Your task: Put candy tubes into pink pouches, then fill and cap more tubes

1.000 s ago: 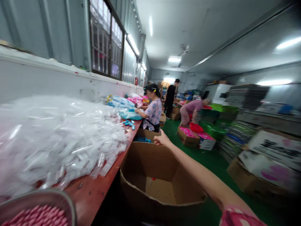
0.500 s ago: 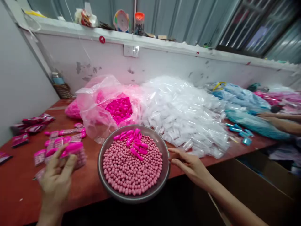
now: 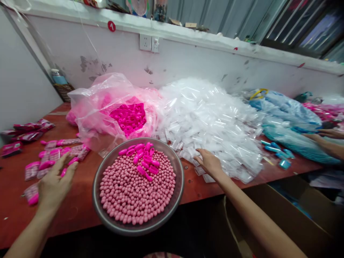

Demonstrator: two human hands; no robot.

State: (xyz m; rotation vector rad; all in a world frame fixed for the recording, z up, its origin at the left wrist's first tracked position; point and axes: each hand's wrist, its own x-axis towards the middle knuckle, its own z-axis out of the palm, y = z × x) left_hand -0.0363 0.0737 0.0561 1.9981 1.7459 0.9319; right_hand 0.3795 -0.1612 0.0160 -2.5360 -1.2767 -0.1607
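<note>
My left hand (image 3: 55, 181) hovers at the left over clear containers with pink caps (image 3: 51, 156), filled with pink beads. Its thumb and fingers are apart; bits of pink show between them. At the edge of a big pile of clear plastic containers (image 3: 204, 118) is my right hand (image 3: 211, 163), fingers stretched out and a little apart, with nothing visible in them. Between my hands a metal bowl (image 3: 178, 193) sits at the table's front edge. Pink beads (image 3: 134, 195) fill much of it, and several bright pink caps (image 3: 146, 161) lie on top.
Behind the bowl stands an open pink plastic bag (image 3: 99, 93) of pink caps. Dark pink packets (image 3: 29, 132) lie at the far left. To the right are blue bags (image 3: 287, 107), loose blue pieces (image 3: 279, 152) and another person's arm (image 3: 329, 143). Cardboard boxes (image 3: 287, 211) stand below.
My left hand has lowered and let go of a filled pink-capped container among the others. My right hand has left the bowl's rim for the clear pile. The view has tilted down.
</note>
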